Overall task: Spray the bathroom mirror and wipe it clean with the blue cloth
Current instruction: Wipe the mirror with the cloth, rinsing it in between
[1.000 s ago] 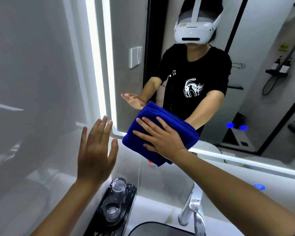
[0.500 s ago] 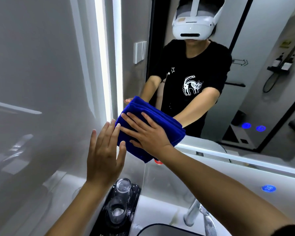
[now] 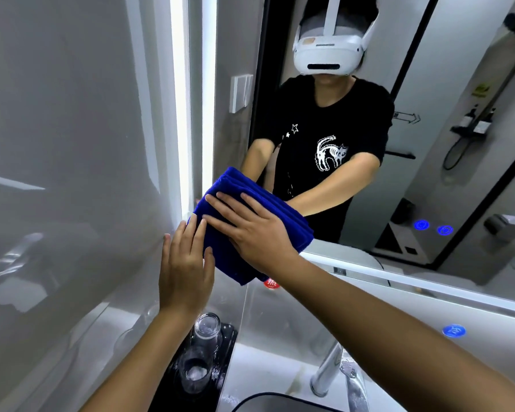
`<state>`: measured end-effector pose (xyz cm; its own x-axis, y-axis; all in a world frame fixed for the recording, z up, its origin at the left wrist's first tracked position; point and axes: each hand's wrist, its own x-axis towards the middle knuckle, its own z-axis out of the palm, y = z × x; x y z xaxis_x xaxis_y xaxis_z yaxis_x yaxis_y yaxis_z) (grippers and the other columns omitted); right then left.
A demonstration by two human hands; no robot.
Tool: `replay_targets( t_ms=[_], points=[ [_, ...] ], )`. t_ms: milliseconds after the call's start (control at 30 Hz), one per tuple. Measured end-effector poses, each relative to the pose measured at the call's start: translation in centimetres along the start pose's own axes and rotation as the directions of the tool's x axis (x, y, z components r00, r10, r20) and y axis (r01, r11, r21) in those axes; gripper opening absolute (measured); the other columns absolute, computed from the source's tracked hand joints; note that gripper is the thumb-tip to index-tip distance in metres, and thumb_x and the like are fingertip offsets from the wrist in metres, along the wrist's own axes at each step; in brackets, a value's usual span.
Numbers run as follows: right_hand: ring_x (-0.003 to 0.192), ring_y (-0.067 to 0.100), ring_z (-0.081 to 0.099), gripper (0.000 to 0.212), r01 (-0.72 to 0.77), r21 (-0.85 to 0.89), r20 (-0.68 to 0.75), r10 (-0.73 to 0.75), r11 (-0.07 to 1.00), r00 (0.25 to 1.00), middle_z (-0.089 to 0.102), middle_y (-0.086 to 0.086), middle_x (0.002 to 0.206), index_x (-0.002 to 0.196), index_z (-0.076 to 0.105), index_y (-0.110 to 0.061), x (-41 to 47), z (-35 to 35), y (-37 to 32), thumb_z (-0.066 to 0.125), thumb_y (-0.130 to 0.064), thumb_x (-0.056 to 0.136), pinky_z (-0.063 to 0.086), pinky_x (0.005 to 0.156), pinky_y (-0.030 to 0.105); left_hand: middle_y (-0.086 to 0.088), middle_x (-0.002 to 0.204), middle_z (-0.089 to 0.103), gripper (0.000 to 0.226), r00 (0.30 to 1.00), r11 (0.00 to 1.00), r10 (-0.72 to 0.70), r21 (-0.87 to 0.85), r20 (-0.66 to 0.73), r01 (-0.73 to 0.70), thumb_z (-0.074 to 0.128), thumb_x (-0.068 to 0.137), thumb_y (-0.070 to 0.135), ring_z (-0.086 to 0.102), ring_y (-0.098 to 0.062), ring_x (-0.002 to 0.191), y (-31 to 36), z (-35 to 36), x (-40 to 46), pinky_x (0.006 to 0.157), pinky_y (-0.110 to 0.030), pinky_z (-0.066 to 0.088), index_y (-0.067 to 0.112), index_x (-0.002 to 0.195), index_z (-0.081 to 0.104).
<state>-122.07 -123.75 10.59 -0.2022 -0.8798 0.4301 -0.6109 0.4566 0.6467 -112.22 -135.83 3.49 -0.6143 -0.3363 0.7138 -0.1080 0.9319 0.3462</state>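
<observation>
Taking the blue cloth as landmark, the left hand hangs flat and empty at its lower-left edge, fingertips touching it, while the right hand presses it with spread fingers against the bathroom mirror's lower-left corner, the unwiped glass lying up and rightward.

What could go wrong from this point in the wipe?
1. The right hand presses the folded blue cloth at the mirror's lower left corner with flat fingers only; the cloth could slip and drop toward the sink.
2. Two glasses stand on a black tray directly below; a falling cloth or lowered forearm might knock them.
3. The left hand is raised open beside the cloth and may leave fingerprints on the glossy wall.
</observation>
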Motion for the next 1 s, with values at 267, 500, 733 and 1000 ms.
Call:
replay_targets(
  t_ms=[267,500,733,1000],
  points=[
    [0.144,0.012,0.029,0.053,0.059,-0.131,0.008,-0.058,0.990,0.998,0.030,-0.004,0.157,0.148,0.037,-0.024,0.0,-2.4,3.1,0.030,-0.023,0.095,0.011,0.112,0.046,-0.015,0.135,0.052,0.049,0.997,0.988,-0.082,-0.128,-0.009,0.080,0.067,0.082,0.002,0.053,-0.037,0.115,0.2,0.6,2.6,0.094,-0.049,0.047,0.005,0.128,0.049],
    [0.126,0.015,0.048,0.046,-0.070,-0.088,-0.041,0.066,0.994,0.997,0.046,-0.004,0.146,0.134,0.050,-0.025,0.9,-3.9,3.0,0.044,-0.019,0.089,0.026,0.087,0.040,-0.024,0.114,0.055,0.052,0.983,0.978,-0.180,-0.100,0.027,0.182,0.070,0.084,0.008,0.050,-0.039,0.101,0.6,0.2,3.5,0.089,-0.045,0.045,-0.005,0.127,0.046],
    [0.112,0.021,0.040,0.050,-0.267,0.074,0.044,0.264,0.961,0.963,0.050,-0.001,0.129,0.127,0.051,-0.024,1.6,-6.0,3.0,0.061,-0.011,0.079,0.031,0.081,0.038,-0.022,0.106,0.050,0.022,0.970,0.980,-0.172,-0.069,0.174,0.186,0.065,0.087,0.007,0.043,-0.037,0.100,0.5,-1.5,5.0,0.082,-0.044,0.041,-0.002,0.102,0.053],
    [0.109,0.025,0.044,0.026,-0.489,0.174,0.119,0.474,0.855,0.872,0.054,0.004,0.118,0.102,0.061,-0.016,-3.1,-7.0,3.6,0.068,-0.012,0.077,0.025,0.075,0.036,-0.011,0.103,0.057,0.015,0.978,0.979,-0.103,-0.156,0.183,0.132,0.059,0.091,0.007,0.049,-0.029,0.088,3.1,-5.0,4.1,0.068,-0.040,0.038,0.008,0.104,0.052]
  ],
)
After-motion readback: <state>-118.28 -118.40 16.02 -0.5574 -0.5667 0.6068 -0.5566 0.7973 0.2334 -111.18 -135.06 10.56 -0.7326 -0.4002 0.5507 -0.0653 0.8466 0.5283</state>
